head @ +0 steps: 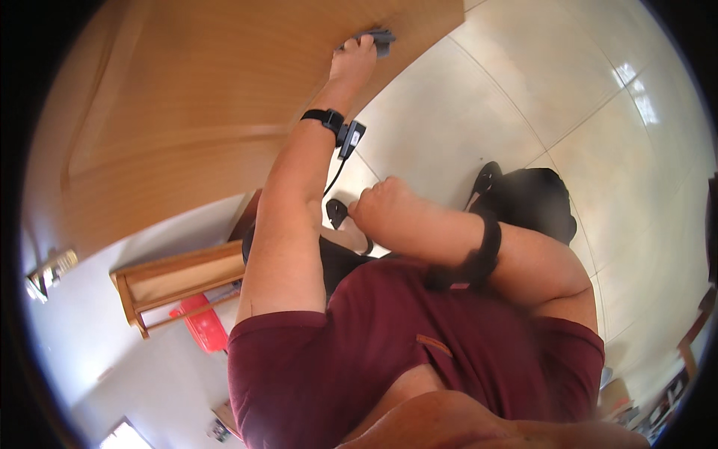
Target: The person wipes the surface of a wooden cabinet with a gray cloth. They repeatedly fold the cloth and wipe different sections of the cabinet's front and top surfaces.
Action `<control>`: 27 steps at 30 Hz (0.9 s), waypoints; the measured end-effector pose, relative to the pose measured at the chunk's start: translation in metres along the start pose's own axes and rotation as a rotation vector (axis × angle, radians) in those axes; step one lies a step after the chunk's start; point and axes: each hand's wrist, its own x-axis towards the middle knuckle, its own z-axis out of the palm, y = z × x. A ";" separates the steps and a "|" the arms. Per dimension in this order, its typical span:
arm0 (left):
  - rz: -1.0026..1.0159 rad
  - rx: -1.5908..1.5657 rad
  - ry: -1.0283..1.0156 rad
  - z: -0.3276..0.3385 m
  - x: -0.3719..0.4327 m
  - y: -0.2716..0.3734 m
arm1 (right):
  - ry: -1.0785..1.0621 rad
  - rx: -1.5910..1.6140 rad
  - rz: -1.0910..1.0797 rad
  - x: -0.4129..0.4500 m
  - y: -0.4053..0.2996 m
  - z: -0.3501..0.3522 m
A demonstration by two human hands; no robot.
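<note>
My left hand [354,55] is at the top of the picture, its fingers closed on a grey cloth [383,42] that lies against a brown wooden door panel [185,95]. A black strap with a small cabled device [351,139] is on the left wrist. Bent in front of my maroon shirt, my right hand [384,205] is curled like a fist, with nothing visible in it. It touches neither the door nor the cloth. A dark band [491,247] circles the right forearm and is partly blurred.
Pale floor tiles [505,101] lie beside the door's edge, with my black shoes [487,175] on them. A metal door handle [53,272] is at the far left. Below the door in the picture are a wooden rack [185,275] and a red object [205,325] by the white wall.
</note>
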 end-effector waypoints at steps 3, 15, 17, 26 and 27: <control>-0.053 -0.014 -0.041 0.010 -0.071 -0.015 | 0.007 -0.062 -0.052 0.009 -0.003 0.002; -0.762 -1.056 -0.381 -0.056 -0.333 -0.129 | 0.324 -0.037 -0.275 0.031 -0.025 -0.026; -0.780 -1.366 -0.267 -0.111 -0.341 -0.134 | 0.590 0.099 -0.362 0.028 -0.047 -0.043; -0.737 -2.474 -0.085 -0.112 -0.316 -0.126 | 0.950 0.178 -0.709 0.024 -0.136 -0.067; -0.705 -2.476 -0.092 -0.117 -0.316 -0.127 | 0.963 0.158 -0.696 0.026 -0.145 -0.069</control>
